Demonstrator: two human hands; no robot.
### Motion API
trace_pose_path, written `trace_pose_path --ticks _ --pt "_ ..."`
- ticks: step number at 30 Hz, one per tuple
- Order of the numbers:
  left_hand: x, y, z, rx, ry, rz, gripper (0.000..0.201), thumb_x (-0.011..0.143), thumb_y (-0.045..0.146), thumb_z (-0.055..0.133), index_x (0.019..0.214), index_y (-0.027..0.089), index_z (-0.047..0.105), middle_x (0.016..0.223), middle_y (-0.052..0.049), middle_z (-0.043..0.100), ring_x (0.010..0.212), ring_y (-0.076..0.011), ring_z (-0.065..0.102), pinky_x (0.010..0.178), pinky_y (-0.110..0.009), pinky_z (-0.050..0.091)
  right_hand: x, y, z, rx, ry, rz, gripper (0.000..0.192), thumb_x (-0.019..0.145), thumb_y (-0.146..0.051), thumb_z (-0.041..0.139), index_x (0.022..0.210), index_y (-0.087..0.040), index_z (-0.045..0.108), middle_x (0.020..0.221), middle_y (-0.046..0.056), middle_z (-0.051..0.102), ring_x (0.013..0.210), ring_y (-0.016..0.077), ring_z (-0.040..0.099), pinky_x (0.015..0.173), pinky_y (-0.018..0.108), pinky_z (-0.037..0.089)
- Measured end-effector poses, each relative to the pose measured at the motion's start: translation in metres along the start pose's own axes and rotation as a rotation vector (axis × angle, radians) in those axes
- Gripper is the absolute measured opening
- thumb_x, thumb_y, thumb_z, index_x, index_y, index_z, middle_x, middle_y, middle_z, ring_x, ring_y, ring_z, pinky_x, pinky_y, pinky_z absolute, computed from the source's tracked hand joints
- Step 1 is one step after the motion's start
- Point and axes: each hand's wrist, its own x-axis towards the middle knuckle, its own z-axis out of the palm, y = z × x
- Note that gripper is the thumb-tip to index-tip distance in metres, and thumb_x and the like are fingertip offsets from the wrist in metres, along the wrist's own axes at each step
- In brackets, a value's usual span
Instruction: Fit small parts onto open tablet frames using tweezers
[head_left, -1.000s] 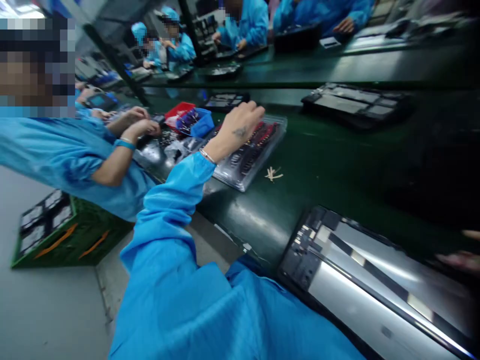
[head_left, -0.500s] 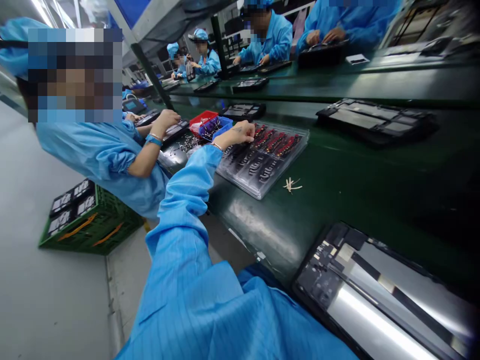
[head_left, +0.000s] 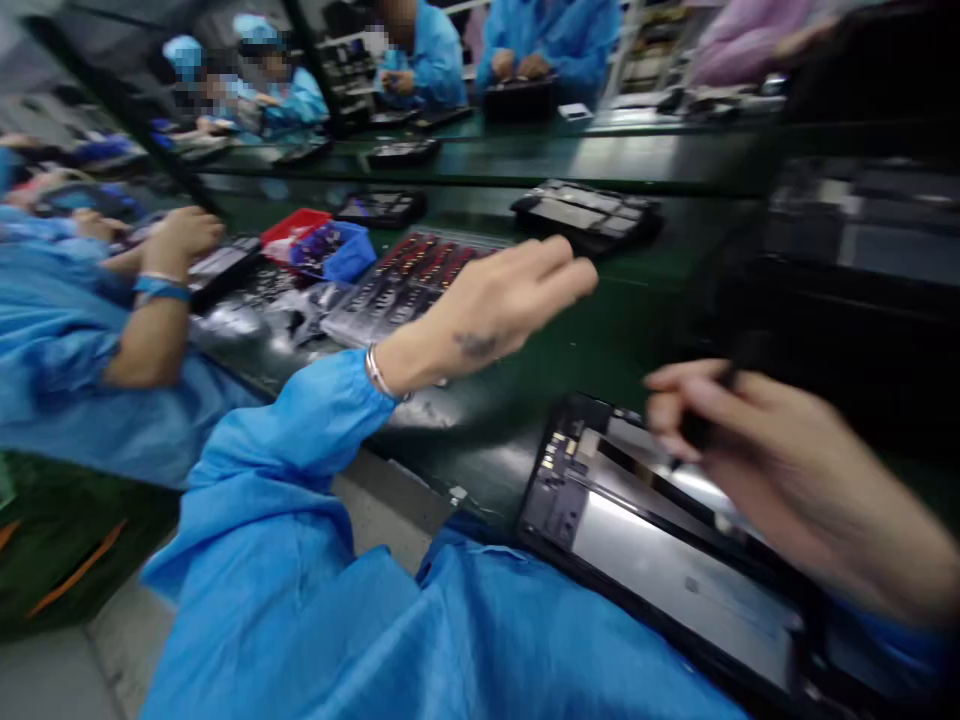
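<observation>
My left hand (head_left: 502,305) hovers above the bench, its fingers bent and held together. The thumb and fingertips are turned away, so whatever they pinch is hidden. My right hand (head_left: 780,465), blurred, grips a slim dark pen-like tool (head_left: 701,425) pointing down at an opened tablet (head_left: 645,560). This tablet lies in front of me, with silver battery panels and small boards showing along its left end. Behind my left wrist is a clear plastic tray (head_left: 367,305) holding rows of small red and black parts; the wrist and hand cover some of it.
Left of the tray stand a blue bin (head_left: 349,250) and a red bin (head_left: 289,235) with small parts. More opened tablets lie farther back, one (head_left: 589,215) behind my hand. A co-worker's arm (head_left: 154,310) is close on the left. A dark upright shape rises at right.
My left hand has left the tray and come right, towards the near tablet. My right hand has come into view with the dark tool. The view has swung to the right.
</observation>
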Motion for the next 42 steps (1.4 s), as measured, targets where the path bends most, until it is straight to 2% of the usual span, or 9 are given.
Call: trace_pose_path --ticks 2,5,11,13,19,23,31,36,42 --pt "0.001 0.035 0.006 0.038 0.149 0.302 0.033 0.112 0.02 0.036 0.114 0.017 0.069 0.103 -0.01 0.072 0.094 -0.0216 0.069 0.076 -0.036 0.055 0.0 0.006 0.008 0.196 -0.021 0.208 0.035 0.087 -0.053 0.079 0.08 -0.02 0.07 0.071 0.001 0.059 0.059 0.0125 0.051 0.054 0.027 0.05" --pt "-0.001 0.059 0.021 -0.041 0.328 0.616 0.017 0.107 0.022 0.055 0.112 0.02 0.071 0.107 -0.008 0.074 0.103 -0.021 0.072 0.083 -0.034 0.059 0.002 0.009 0.013 0.288 0.014 0.269 0.04 0.081 -0.054 0.086 0.075 -0.02 0.066 0.072 0.0 0.056 0.063 0.0113 0.049 0.056 0.024 0.047" --pt "0.001 0.066 0.035 0.062 0.452 0.743 0.014 0.103 0.024 0.064 0.107 0.019 0.076 0.104 -0.004 0.076 0.1 -0.0183 0.073 0.095 -0.03 0.061 -0.005 0.006 0.005 0.16 0.137 0.188 0.029 0.076 -0.045 0.09 0.084 -0.02 0.077 0.07 0.0 0.06 0.062 0.0105 0.051 0.053 0.022 0.044" --pt "0.001 0.067 0.035 0.014 0.441 0.677 0.014 0.104 0.027 0.064 0.106 0.02 0.076 0.103 -0.003 0.076 0.1 -0.0171 0.072 0.091 -0.029 0.061 -0.005 0.005 0.003 0.071 0.175 0.092 0.026 0.075 -0.043 0.091 0.08 -0.021 0.078 0.071 0.0 0.065 0.063 0.0114 0.055 0.054 0.023 0.045" --pt "0.001 0.066 0.031 0.024 0.257 0.179 0.025 0.112 0.029 0.046 0.103 0.018 0.066 0.091 -0.006 0.072 0.08 -0.0172 0.064 0.069 -0.033 0.048 -0.006 -0.001 0.005 -0.351 0.225 -0.199 0.009 0.086 -0.032 0.078 0.088 -0.024 0.082 0.077 0.0 0.074 0.062 0.0146 0.062 0.053 0.027 0.045" --pt "0.002 0.07 0.028 0.022 0.182 0.127 0.027 0.112 0.023 0.043 0.095 0.017 0.064 0.087 -0.005 0.068 0.075 -0.0166 0.058 0.069 -0.033 0.044 -0.008 0.0 0.004 -0.493 0.199 -0.304 0.009 0.092 -0.028 0.071 0.09 -0.025 0.08 0.08 0.0 0.075 0.067 0.0182 0.066 0.058 0.031 0.049" --pt "0.0 0.079 0.018 0.064 0.156 0.192 0.03 0.109 0.01 0.039 0.091 0.016 0.062 0.081 -0.002 0.063 0.072 -0.0157 0.055 0.067 -0.03 0.041 -0.01 0.009 -0.003 -0.799 0.114 -0.501 0.015 0.097 -0.018 0.064 0.101 -0.023 0.078 0.089 0.0 0.077 0.075 0.016 0.071 0.068 0.027 0.052" --pt "-0.007 0.057 0.028 0.081 0.078 0.102 0.027 0.11 0.018 0.043 0.091 0.017 0.062 0.086 -0.003 0.064 0.08 -0.0166 0.059 0.071 -0.031 0.041 -0.011 0.006 -0.003 -0.778 0.133 -0.404 0.013 0.094 -0.024 0.068 0.097 -0.019 0.079 0.086 0.001 0.079 0.075 0.0168 0.073 0.068 0.025 0.053" --pt "-0.032 -0.004 0.035 0.108 -0.397 -0.23 0.024 0.109 0.019 0.047 0.104 0.011 0.069 0.098 -0.009 0.069 0.09 -0.0201 0.064 0.073 -0.03 0.044 -0.003 0.008 -0.01 -0.622 0.245 -0.155 0.025 0.082 -0.045 0.074 0.089 -0.023 0.083 0.083 0.004 0.079 0.075 0.0227 0.072 0.064 0.033 0.052"
